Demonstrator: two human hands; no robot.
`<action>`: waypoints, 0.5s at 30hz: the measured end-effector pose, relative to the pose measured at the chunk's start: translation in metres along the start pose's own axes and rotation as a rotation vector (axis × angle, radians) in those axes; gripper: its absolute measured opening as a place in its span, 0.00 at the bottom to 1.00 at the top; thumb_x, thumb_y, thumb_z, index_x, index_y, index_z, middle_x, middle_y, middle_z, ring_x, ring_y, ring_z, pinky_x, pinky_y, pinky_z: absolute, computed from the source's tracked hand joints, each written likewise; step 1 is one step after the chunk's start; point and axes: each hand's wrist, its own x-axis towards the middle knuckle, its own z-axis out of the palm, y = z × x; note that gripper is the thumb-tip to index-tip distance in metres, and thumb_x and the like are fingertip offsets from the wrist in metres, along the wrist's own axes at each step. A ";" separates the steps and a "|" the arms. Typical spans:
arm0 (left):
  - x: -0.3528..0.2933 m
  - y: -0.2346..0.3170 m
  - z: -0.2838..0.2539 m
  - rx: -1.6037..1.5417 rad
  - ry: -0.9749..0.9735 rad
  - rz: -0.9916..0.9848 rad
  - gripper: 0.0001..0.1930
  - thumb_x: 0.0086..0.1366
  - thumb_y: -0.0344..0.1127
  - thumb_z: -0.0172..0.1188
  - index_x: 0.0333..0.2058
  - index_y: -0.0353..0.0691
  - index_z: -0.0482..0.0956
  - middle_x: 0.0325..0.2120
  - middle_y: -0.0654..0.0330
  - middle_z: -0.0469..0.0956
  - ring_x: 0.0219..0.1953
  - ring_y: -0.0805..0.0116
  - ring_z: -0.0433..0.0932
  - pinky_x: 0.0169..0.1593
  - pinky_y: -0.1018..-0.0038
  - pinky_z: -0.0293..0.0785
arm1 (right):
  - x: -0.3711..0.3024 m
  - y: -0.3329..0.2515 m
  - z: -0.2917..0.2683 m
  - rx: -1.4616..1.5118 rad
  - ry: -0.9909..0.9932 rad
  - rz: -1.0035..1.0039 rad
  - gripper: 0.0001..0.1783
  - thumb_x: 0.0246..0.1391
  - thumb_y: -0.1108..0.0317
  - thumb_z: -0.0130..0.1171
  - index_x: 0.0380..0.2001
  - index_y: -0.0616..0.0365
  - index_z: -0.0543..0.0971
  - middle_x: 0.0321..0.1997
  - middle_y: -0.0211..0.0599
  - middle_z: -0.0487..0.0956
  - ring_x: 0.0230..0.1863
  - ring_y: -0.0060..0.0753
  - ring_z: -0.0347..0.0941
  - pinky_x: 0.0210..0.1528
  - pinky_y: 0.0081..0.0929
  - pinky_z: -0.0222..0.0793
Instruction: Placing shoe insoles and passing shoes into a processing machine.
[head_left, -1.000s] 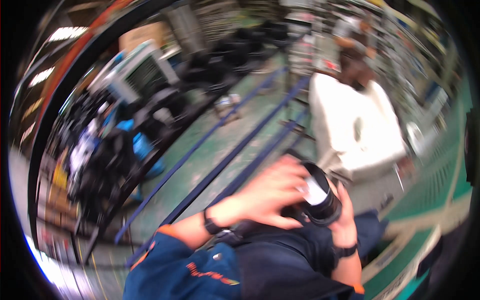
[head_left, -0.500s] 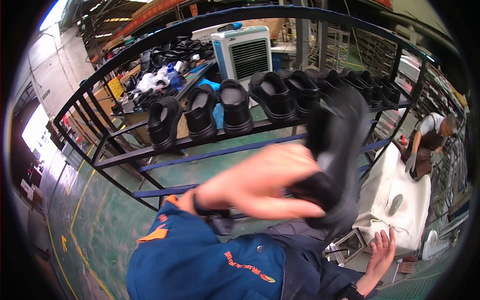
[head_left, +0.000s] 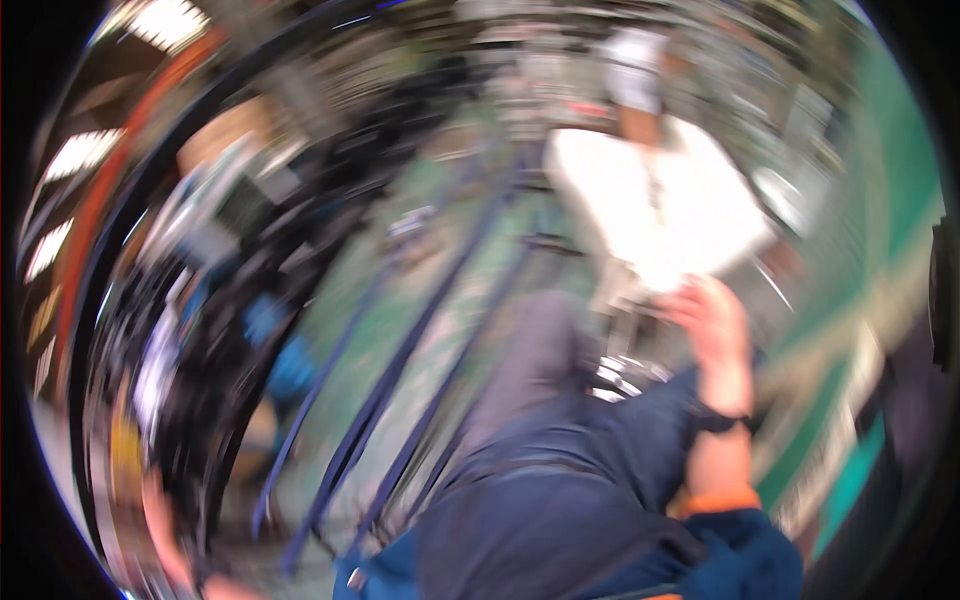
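Motion blur smears the whole view. My left hand [head_left: 163,525] is at the lower left edge, beside the dark row of black shoes [head_left: 190,450] on the rack. Its fingers are too smeared to read, and I cannot make out whether a shoe is in it. My right hand [head_left: 708,318], with a dark band at the wrist, is stretched out right of centre near the white covered block [head_left: 655,200]. Its fingers look loosely spread and nothing shows in them.
Blue rack bars [head_left: 430,330] run slanting over the green floor. A pale air cooler [head_left: 225,205] stands beyond the rack. Behind the white block is a blurred person [head_left: 637,75]. A metal frame [head_left: 625,370] lies by my knee.
The view has swung to the right. My left hand, which held a black shoe in front of the rack, is now at the lower left edge. My right hand shows higher, nearer the white block.
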 end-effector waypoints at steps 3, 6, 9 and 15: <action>0.162 0.127 0.068 -0.208 0.042 0.395 0.21 0.61 0.27 0.45 0.52 0.31 0.73 0.48 0.48 0.77 0.53 0.58 0.74 0.61 0.64 0.67 | 0.018 0.017 0.055 -0.083 -0.316 0.139 0.19 0.65 0.60 0.51 0.50 0.64 0.78 0.42 0.45 0.82 0.39 0.35 0.82 0.42 0.28 0.78; 0.205 0.263 0.087 -0.415 0.171 0.635 0.18 0.62 0.29 0.48 0.49 0.30 0.75 0.46 0.48 0.78 0.51 0.56 0.75 0.61 0.61 0.67 | 0.010 0.015 0.029 -0.069 -0.369 0.157 0.18 0.65 0.59 0.51 0.49 0.60 0.78 0.39 0.39 0.81 0.37 0.30 0.81 0.38 0.25 0.76; 0.181 0.318 0.064 -0.523 0.327 0.679 0.16 0.64 0.31 0.50 0.46 0.29 0.77 0.44 0.47 0.79 0.49 0.55 0.76 0.62 0.58 0.66 | 0.004 0.012 0.005 -0.083 -0.324 0.125 0.17 0.65 0.60 0.50 0.48 0.59 0.78 0.38 0.37 0.81 0.36 0.28 0.80 0.37 0.24 0.75; 0.131 0.364 0.034 -0.722 0.624 0.602 0.14 0.67 0.35 0.55 0.40 0.28 0.81 0.39 0.47 0.82 0.45 0.53 0.79 0.63 0.53 0.64 | 0.007 0.000 0.030 -0.017 -0.400 0.089 0.15 0.63 0.64 0.53 0.47 0.61 0.78 0.36 0.37 0.81 0.33 0.27 0.80 0.34 0.23 0.76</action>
